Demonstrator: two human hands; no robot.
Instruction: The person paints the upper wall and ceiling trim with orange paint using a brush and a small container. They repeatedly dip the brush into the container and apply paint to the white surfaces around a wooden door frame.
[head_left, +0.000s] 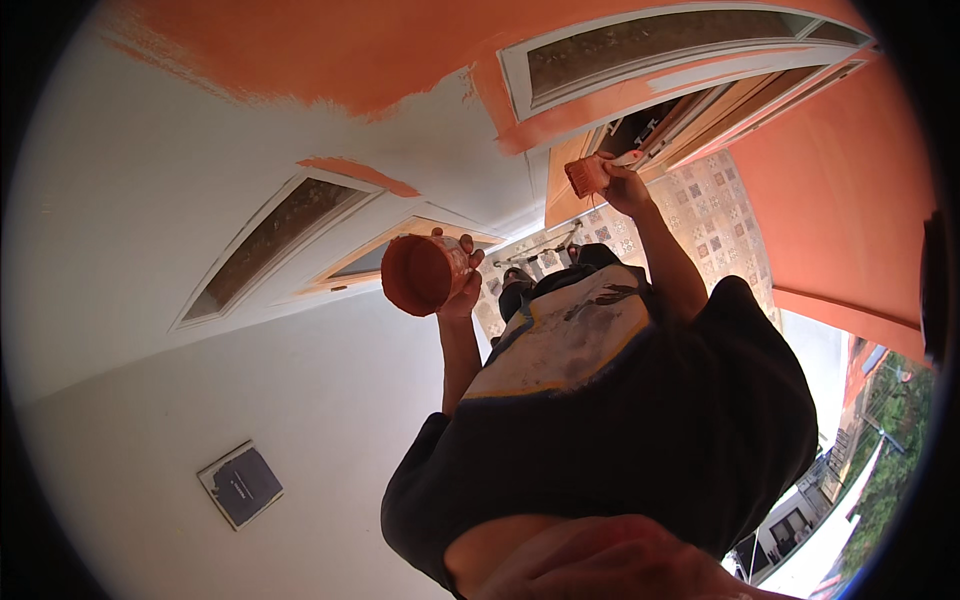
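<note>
My left hand (461, 289) grips a round paint pot (450, 259), its inside coated in orange paint and its outer side streaked. The pot is tilted so that its mouth faces me. In my right hand (626, 187) is a wide paintbrush (587, 177), with orange paint on its bristles and handle. The bristles point to the left and touch nothing. Ahead, the wall (300, 135) is part white, part orange, with a ragged edge between the colours. Orange also surrounds much of the upper window frame (517, 82), and a short orange stroke (360, 172) lies above the left window (277, 240).
Below are a patterned tile floor (705, 202), my feet and a metal frame (540, 251). A wooden door frame (566, 180) stands beyond the brush. On the right is an orange wall (832, 202); on the left, a white wall bears a dark panel (244, 484). Trees (892, 450) show outside.
</note>
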